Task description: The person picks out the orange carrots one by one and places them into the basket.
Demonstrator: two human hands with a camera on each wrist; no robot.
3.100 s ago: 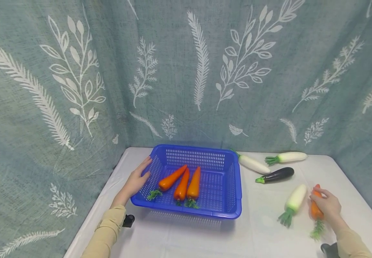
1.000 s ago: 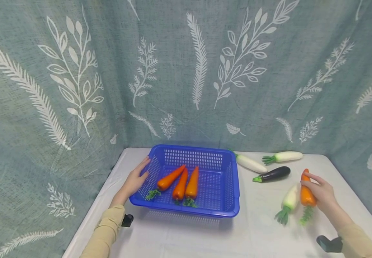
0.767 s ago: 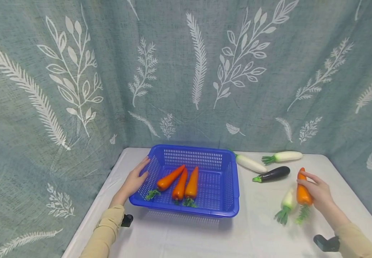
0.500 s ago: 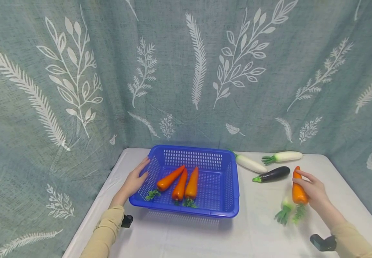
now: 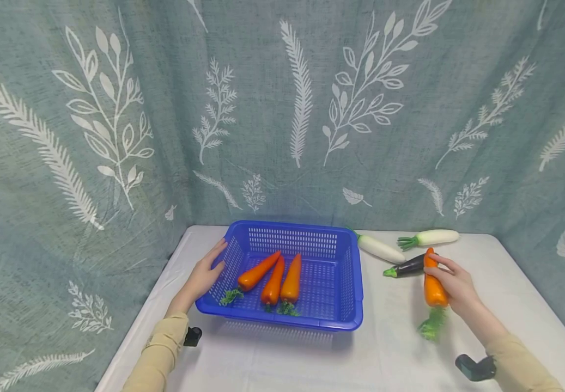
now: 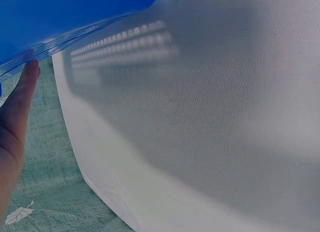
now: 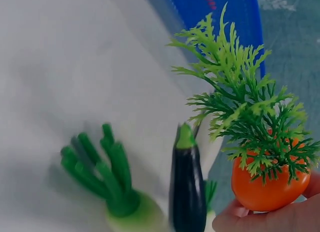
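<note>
My right hand [image 5: 455, 285] holds an orange carrot [image 5: 435, 291] by its side, lifted above the table, its leafy top hanging toward me. In the right wrist view the carrot's rounded end [image 7: 267, 189] and feathery greens show up close. My left hand [image 5: 206, 273] rests on the left side of a blue slotted basket [image 5: 292, 322], fingers extended along the rim. Its thumb [image 6: 27, 87] touches the basket's edge in the left wrist view. Three carrots [image 5: 273, 283] lie inside the basket. Beneath the held carrot, a white radish [image 7: 135, 214] is hidden in the head view.
A dark eggplant [image 5: 406, 267] lies right of the basket, partly covered by the held carrot. Two white radishes lie behind it, one radish [image 5: 381, 249] close to the basket and another radish [image 5: 439, 237] farther right. A patterned curtain [image 5: 272, 136] hangs behind the white table [image 5: 262, 359].
My right hand has picked the carrot up off the table and carried it left, past the radish and over the eggplant's tip. My left hand stays at the basket.
</note>
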